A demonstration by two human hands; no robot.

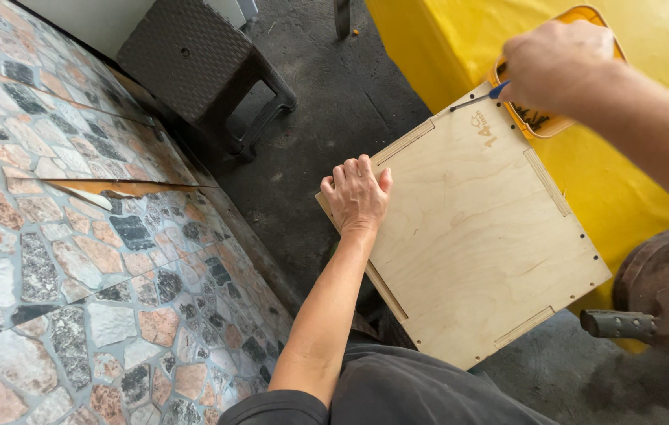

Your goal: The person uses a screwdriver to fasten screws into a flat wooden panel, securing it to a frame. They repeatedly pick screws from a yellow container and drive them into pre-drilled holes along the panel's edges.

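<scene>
A square plywood panel (476, 236) with slots and small holes along its edges lies on a yellow-covered table (649, 47). My left hand (356, 195) rests flat on the panel's left corner, fingers pressed over the edge. My right hand (556, 63) is closed around a blue-handled screwdriver (477, 98), whose thin shaft points at a hole near the panel's top corner. Behind that hand sits an orange tray (543, 122) holding small dark screws.
A dark woven plastic stool (200, 63) stands on the concrete floor at the top. A wall with stone-pattern covering (59, 236) fills the left side. A brown round object with a grey metal stub (649, 307) sits at the right edge.
</scene>
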